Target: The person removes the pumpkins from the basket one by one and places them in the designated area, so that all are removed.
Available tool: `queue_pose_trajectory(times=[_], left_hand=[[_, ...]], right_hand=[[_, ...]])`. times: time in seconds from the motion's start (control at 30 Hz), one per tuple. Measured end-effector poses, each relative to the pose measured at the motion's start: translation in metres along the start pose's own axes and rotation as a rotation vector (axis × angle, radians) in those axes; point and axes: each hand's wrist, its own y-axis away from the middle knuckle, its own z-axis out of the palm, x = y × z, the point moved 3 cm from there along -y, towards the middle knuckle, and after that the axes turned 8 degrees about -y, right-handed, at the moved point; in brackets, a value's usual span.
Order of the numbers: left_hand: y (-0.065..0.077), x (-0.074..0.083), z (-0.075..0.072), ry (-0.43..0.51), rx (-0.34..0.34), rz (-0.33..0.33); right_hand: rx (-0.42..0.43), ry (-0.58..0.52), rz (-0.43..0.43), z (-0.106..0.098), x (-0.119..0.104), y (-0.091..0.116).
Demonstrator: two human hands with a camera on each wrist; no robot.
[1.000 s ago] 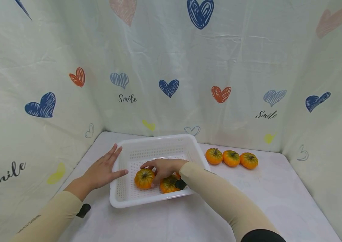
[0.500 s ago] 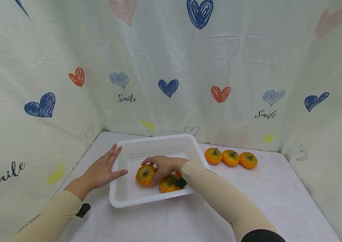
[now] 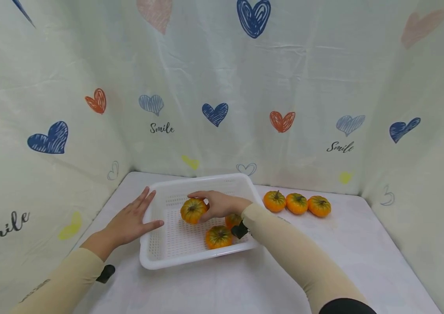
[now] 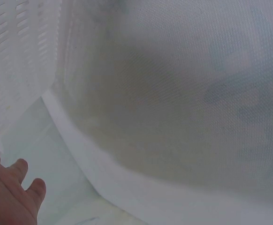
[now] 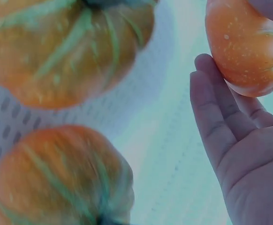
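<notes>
My right hand (image 3: 223, 205) grips a small orange-and-green pumpkin (image 3: 192, 211) over the inside of the white plastic basket (image 3: 182, 260). In the right wrist view, fingers and thumb hold this pumpkin (image 5: 243, 51) by its sides, raised from the basket floor. Two more pumpkins stay in the basket: one near the front wall (image 3: 219, 237), the other (image 3: 232, 220) partly covered by my right wrist. At the basket's left rim, my left hand (image 3: 129, 221) rests with fingers extended and thumb over the edge. The left wrist view shows part of that hand (image 4: 12, 192) beside the slotted wall.
Three pumpkins stand in a row on the white table (image 3: 347, 244) right of the basket: one nearest it (image 3: 274, 201), a middle one (image 3: 296, 203) and a right one (image 3: 319, 206). A heart-printed cloth (image 3: 190, 65) hangs behind and at both sides.
My right hand has lifted the pumpkin from the basket floor and moved it slightly back and right. The left hand and the basket have stayed in place.
</notes>
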Motion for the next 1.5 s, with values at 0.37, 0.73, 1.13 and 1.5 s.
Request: queue_pose_trajectory(times=[0.37, 0.73, 1.13, 1.5], left_hand=[[0.000, -0.003, 0.003, 0.012, 0.015, 0.002], [-0.001, -0.004, 0.005, 0.004, 0.035, 0.018], [0.001, -0.001, 0.001, 0.006, 0.028, 0.008], [0.003, 0.003, -0.003, 0.006, 0.035, 0.016]], right_hand=[[0.075, -0.048, -0.057, -0.034, 0.004, 0.028], [0.238, -0.214, -0.003, -0.065, 0.028, 0.081], [0.360, -0.298, -0.035, -0.077, 0.047, 0.131], [0.497, -0.275, 0.021, -0.086, 0.077, 0.174]])
